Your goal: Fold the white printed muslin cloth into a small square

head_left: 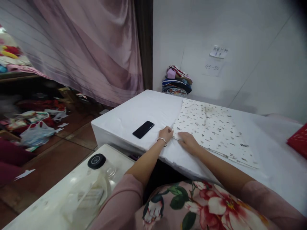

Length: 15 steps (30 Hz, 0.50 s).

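A white cloth with small dark prints (pixel 213 127) lies folded flat on the white-covered table (pixel 124 115). At its near left corner, my left hand (pixel 166 133) has its fingers pinched together on the edge of the fabric; a bracelet circles that wrist. Beside it, my right hand (pixel 189 142) grips the near edge of the same cloth, with the thumb and fingers partly hidden from view. Left of my hands, a black smartphone (pixel 143 129) rests face up on the table.
A stack of folded fabrics (pixel 177 81) stands against the wall. A lower white table (pixel 72 183) at left bears a jar with a black lid (pixel 96 161) and a clear plastic bag (pixel 83 201). Something red (pixel 298 140) sits at the right edge. A pink curtain (pixel 100 48) hangs behind.
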Tool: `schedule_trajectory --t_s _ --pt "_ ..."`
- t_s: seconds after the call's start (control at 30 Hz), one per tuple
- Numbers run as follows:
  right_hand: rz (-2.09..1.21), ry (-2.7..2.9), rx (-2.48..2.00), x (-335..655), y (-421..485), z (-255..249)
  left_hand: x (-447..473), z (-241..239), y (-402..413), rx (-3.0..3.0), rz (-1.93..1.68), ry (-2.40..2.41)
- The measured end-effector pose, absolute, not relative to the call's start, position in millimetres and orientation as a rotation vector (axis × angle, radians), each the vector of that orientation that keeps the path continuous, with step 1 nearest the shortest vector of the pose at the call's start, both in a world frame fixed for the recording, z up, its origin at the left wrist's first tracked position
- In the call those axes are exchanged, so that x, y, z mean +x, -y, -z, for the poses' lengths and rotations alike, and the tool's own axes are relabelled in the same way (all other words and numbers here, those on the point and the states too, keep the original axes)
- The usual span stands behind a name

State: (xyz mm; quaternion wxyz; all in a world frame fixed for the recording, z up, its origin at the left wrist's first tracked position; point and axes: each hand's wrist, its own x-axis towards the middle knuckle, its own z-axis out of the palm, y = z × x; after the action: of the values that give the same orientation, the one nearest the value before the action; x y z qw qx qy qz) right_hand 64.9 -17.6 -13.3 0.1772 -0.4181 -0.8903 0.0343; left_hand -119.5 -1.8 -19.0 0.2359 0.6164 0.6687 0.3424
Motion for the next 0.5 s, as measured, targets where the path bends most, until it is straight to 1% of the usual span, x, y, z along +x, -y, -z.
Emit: schedule_trajectory --t_s 0.13,0.23,0.5 --pt "-0.075 2.488 -1.241 50.5 14.2 22.9 -120.5 24.9 -3.0 1.557 -1.091 -1.673" --pt "-0.093 2.454 -1.237 46.8 12.0 27.6 -121.3 28.2 -6.4 1.517 -1.128 -1.616" --pt "-0.489 1.952 -1.353 43.4 5.3 18.7 -127.9 31.3 -6.4 1.498 -1.123 -1.550"
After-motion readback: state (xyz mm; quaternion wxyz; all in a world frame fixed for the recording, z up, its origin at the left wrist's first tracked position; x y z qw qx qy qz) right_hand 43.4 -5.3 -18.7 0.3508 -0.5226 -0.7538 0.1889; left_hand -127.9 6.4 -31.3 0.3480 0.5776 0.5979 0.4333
